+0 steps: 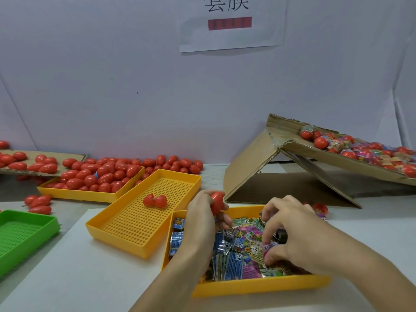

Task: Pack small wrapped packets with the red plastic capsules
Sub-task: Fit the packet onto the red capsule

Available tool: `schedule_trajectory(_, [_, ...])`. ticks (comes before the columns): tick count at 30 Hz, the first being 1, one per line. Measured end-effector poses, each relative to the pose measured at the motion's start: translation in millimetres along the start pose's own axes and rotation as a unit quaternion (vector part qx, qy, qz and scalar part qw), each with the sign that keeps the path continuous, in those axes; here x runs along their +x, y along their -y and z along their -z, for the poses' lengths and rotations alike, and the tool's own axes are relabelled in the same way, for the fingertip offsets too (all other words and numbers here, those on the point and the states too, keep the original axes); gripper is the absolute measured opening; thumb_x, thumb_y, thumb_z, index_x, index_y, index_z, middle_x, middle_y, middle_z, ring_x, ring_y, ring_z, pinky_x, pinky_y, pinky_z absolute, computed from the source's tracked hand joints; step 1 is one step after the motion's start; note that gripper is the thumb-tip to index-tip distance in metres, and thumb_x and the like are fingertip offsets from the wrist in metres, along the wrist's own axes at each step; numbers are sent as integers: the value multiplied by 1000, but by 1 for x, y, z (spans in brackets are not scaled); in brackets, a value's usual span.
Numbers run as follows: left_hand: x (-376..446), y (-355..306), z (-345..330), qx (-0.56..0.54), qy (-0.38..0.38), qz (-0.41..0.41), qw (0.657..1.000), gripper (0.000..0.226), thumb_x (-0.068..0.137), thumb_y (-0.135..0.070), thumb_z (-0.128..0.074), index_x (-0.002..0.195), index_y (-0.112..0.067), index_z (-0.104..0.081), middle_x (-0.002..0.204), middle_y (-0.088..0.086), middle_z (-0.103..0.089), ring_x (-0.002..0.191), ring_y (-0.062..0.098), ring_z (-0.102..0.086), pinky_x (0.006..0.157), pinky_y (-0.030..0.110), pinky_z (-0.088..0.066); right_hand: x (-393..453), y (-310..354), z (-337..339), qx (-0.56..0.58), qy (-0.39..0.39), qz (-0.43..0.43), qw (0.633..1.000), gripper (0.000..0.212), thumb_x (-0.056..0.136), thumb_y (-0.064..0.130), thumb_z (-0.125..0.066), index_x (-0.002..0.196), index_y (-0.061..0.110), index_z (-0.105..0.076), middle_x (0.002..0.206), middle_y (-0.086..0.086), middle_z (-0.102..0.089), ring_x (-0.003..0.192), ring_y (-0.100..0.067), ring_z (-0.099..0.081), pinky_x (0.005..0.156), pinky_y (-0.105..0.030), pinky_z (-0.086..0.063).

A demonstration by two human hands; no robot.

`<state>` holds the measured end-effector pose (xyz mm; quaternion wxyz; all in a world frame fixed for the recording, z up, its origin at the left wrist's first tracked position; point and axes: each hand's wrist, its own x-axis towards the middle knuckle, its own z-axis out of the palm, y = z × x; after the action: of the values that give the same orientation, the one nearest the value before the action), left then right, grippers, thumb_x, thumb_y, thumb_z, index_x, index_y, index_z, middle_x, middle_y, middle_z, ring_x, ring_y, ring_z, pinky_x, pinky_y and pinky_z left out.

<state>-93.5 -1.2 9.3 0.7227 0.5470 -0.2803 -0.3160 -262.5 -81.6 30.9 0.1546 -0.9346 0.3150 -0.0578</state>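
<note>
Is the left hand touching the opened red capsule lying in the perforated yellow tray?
Apart. The head view shows the left hand holding a different red capsule, with bare tray floor between it and the opened capsule.

1. A small packing workstation: beyond the left hand (pixel 202 219), trays (pixel 144 224) and heaps of red capsules (pixel 101 174).
2. Above the hands, a printed sign (pixel 231 23); cardboard chute (pixel 292 154) beyond the right hand (pixel 290 235).

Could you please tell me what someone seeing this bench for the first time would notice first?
Probably the heap of red capsules filling the far yellow tray and spilling along the wall. Next, the left hand gripping one red capsule while the right hand picks among the wrapped packets in the near yellow tray. An opened capsule lies in the middle tray.
</note>
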Motion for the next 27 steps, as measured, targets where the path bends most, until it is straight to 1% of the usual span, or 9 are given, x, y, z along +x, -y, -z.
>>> schedule_trajectory(3, [0,1,0,13,4,-5,1000,32,99,-7,-34,101,-9,-65,60,-4,-65,51,15,-59,47,26,-48,1,-2,0,60,-24,15,998,20,67,54,-84,75,49,-66,103,32,-45,105,5,-39,93,-30,-43])
schedule_trajectory(8, [-1,1,1,38,17,-10,999,32,99,-7,-33,103,-9,-64,61,-5,-65,53,16,-60,49,27,-48,5,1,-3,144,-73,21,987,28,69,44,-87,85,49,-65,88,28,-64,87,2,-57,74,-26,-48])
schedule_trajectory(11, [-5,-1,-1,27,76,6,997,31,98,-8,-34,102,-7,-65,63,1,-63,52,17,-58,49,27,-47,7,3,-4,221,-89,7,971,50,70,33,-89,103,53,-58,85,19,-69,83,-8,-66,76,-32,-54])
schedule_trajectory(13, [-9,-2,-1,15,132,7,991,23,95,-14,-44,97,-9,-66,66,5,-59,53,17,-54,49,27,-46,8,4,-6,270,-104,4,957,61,71,24,-89,112,53,-55,82,10,-74,81,-12,-71,78,-34,-59])
schedule_trajectory(15, [-13,-4,-2,70,165,-10,984,17,86,-28,-59,92,-16,-69,70,2,-56,58,13,-52,52,25,-45,9,3,-6,312,-118,7,943,64,73,21,-86,120,50,-52,79,6,-76,79,-10,-73,73,-23,-58])
schedule_trajectory(18, [-15,-5,-2,187,139,-49,971,15,83,-39,-76,88,-26,-71,84,-8,-60,75,8,-58,61,19,-46,9,2,-5,347,-130,9,929,61,78,22,-81,125,45,-50,78,7,-77,79,-4,-73,67,-10,-51])
schedule_trajectory(20, [-16,-4,-2,203,120,-57,970,12,82,-37,-76,88,-26,-72,87,-13,-63,80,5,-62,61,16,-47,9,2,-5,352,-141,9,925,58,82,22,-78,127,44,-49,79,8,-77,80,-3,-73,68,-11,-50])
schedule_trajectory(23, [-16,-3,-2,208,121,-53,969,12,80,-35,-79,86,-25,-74,80,-17,-65,74,0,-63,58,12,-47,10,1,-5,369,-164,4,915,55,84,21,-75,128,42,-48,79,9,-78,77,-2,-72,65,-10,-51])
schedule_trajectory(27, [-15,-3,-3,217,120,-70,966,9,83,-30,-78,79,-24,-73,78,-13,-65,74,-3,-64,59,11,-48,10,1,-5,375,-169,-4,911,56,84,20,-76,127,43,-50,83,10,-78,80,-3,-73,67,-15,-53])
